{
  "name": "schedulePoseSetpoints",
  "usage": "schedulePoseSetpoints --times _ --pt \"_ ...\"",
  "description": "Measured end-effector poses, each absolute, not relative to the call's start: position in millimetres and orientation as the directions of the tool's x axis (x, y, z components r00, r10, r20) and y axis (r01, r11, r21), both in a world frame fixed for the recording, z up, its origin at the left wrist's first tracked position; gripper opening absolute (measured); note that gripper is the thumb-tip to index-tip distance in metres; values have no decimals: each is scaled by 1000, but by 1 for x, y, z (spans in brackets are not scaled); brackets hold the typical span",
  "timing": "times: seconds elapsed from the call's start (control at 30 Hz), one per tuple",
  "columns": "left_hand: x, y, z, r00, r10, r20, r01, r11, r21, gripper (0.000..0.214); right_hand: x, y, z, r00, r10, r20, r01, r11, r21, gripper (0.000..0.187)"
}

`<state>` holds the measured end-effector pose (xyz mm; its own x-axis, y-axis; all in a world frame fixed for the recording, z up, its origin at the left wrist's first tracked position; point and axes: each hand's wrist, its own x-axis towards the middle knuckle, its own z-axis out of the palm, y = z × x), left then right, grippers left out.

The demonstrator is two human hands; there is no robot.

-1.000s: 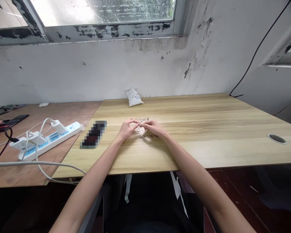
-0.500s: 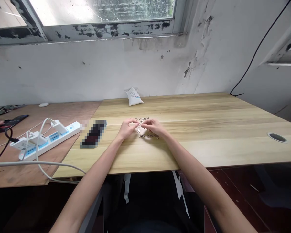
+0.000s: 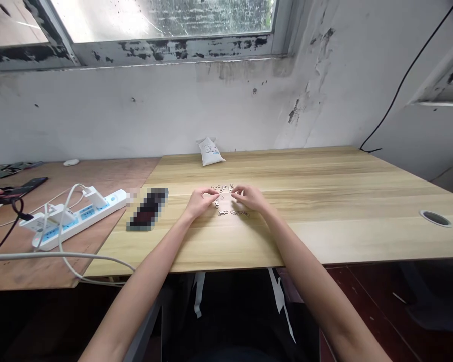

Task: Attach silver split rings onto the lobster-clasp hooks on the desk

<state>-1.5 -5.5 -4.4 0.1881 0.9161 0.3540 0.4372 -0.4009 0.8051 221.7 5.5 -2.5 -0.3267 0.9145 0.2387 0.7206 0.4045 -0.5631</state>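
Fingers of the left hand (image 3: 199, 202) pinch a small metal clasp (image 3: 216, 203); the right hand (image 3: 249, 197) curls just beside the loose clasps (image 3: 223, 189), which a nudge could scatter.

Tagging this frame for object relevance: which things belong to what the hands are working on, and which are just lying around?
In hand:
left hand, pinching a small metal clasp
right hand
loose metal rings and clasps
short chain pieces
light wooden table

Lying about:
white pouch
blurred dark object
power strip
cable grommet
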Motion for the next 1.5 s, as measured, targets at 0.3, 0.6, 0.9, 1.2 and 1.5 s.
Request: schedulePoseSetpoints --times 0.3,0.6,0.9,1.2,1.5 --pt "2 -8 -8 250 926 284 332 -357 873 27 238 -59 18 -434 898 77 893 440 -92 26" --pt "4 -7 -7 153 928 340 282 -371 885 26 215 -62 14 -405 908 107 914 398 81 30" --pt "2 -7 -7 -20 908 419 317 -391 864 19 224 -49 7 -408 903 138 913 402 69 32" --pt "2 -2 -10 -2 904 428 330 -403 854 23 244 -44 8 -444 889 107 894 448 -15 29" --pt "2 -2 -11 83 910 405 306 -410 859 19 242 -42 1 -500 841 205 845 526 -96 28"
